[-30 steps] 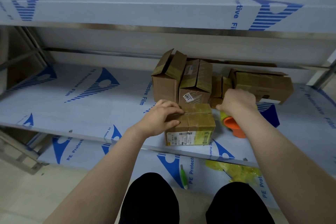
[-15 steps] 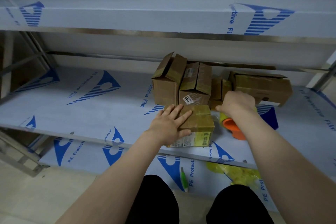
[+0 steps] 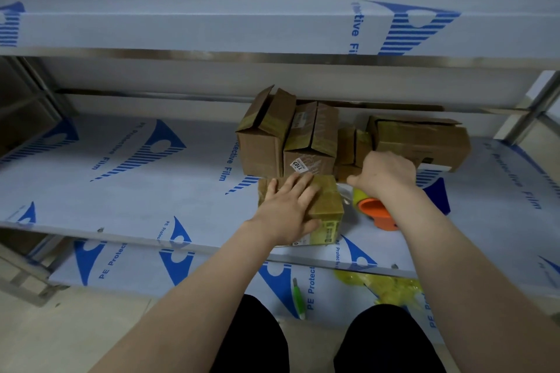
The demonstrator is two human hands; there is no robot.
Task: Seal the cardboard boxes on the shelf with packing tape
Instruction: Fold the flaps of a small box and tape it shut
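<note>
Two hands busy. My left hand (image 3: 288, 209) flat, fingers straight, pressing top of small cardboard box (image 3: 328, 206) at front of middle shelf (image 3: 151, 191). My right hand (image 3: 385, 172) clamped round orange tape dispenser (image 3: 375, 212), just right of box, nearer for pull.

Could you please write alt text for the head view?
A left hand presses flat on a taped cardboard box on the shelf while the right hand grips an orange tape dispenser beside it. More boxes stand behind.
</note>
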